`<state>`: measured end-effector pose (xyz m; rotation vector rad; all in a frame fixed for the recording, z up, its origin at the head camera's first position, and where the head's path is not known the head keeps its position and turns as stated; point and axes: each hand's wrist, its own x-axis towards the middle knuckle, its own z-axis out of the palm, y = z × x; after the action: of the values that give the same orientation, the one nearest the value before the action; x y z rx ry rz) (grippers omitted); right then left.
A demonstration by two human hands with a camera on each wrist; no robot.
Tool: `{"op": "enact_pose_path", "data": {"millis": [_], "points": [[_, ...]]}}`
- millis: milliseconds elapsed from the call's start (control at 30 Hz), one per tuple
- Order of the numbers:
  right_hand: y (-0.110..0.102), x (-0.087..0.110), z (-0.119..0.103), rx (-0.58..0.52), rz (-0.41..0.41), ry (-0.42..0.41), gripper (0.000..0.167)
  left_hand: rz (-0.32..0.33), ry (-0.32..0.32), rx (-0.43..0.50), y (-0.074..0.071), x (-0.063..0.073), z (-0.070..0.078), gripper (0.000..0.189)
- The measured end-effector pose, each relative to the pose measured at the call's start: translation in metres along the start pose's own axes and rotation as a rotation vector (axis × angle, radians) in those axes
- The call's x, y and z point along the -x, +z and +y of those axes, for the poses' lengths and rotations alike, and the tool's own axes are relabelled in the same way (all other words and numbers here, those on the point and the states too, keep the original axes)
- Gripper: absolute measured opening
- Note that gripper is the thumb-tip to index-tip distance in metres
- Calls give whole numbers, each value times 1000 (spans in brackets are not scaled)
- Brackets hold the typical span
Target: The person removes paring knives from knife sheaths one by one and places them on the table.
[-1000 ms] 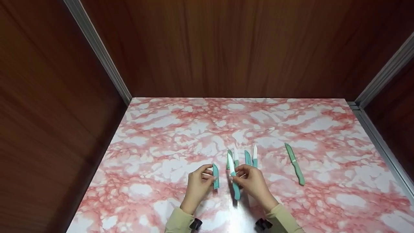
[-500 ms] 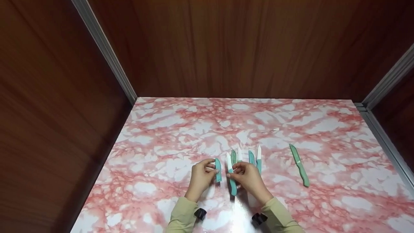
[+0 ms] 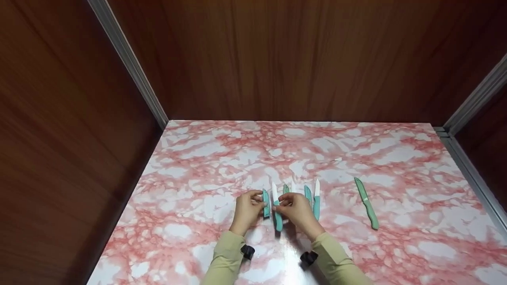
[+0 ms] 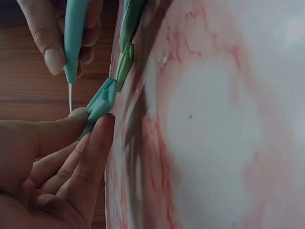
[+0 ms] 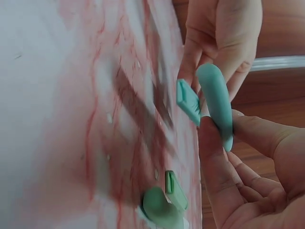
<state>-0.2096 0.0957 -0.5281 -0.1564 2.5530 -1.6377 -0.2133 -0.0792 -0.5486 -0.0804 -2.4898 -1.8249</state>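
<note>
My left hand (image 3: 246, 209) pinches a teal knife sheath (image 3: 265, 203) between thumb and fingers. In the left wrist view the open end of that sheath (image 4: 106, 98) faces the camera. My right hand (image 3: 297, 209) pinches a small teal-handled knife (image 3: 278, 221) where its handle meets the white blade (image 3: 274, 190), which points away from me. Knife and sheath are held side by side above the table, apart, with a narrow gap between them. The right wrist view shows the knife's handle (image 5: 217, 98) end-on, beside the sheath (image 5: 188, 101).
On the pink-and-white marbled table (image 3: 190, 229), beyond my right hand, lie a green sheath (image 3: 286, 188), a partly hidden knife, a teal sheath (image 3: 307, 192) and a teal-handled knife (image 3: 317, 200). A sheathed green knife (image 3: 366, 204) lies farther right. Brown wooden panels (image 3: 253, 59) surround the table.
My right hand has carried the knife leftward and slightly away from me, closer to the sheath. The left hand has moved the sheath slightly away from me. The view has shifted a little.
</note>
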Motion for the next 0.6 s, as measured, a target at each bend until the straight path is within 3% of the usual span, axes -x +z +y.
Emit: {"op": "enact_pose_path", "data": {"millis": [467, 600], "points": [[11, -22, 3, 43, 53, 33, 24, 14, -47, -18, 3, -16, -1, 25], [13, -23, 4, 65, 68, 35, 23, 0, -92, -6, 4, -20, 0, 23]]}}
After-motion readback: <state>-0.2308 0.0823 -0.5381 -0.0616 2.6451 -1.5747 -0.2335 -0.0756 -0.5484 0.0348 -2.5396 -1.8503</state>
